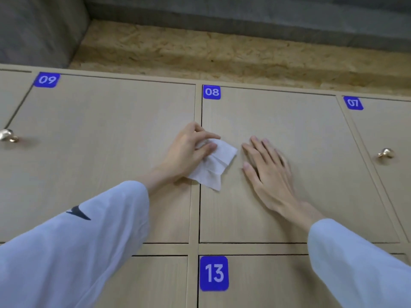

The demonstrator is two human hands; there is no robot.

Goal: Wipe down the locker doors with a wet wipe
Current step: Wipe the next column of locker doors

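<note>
Head view: left hand [189,150] pinches a crumpled white wet wipe [214,166] between thumb and fingers, wipe hanging just right of and below the fingertips, over the gap between door 09 [100,138] and door 08 [289,121]; right hand [266,172] lies flat with fingers straight and slightly spread, palm on door 08, just right of the wipe, not touching it; both arms in light grey sleeves [66,241]; door 13 [255,283] below the hands; door 07 [391,130] with a brass knob [385,153] far right of the right hand; another knob [9,135] far left of the left hand.
</note>
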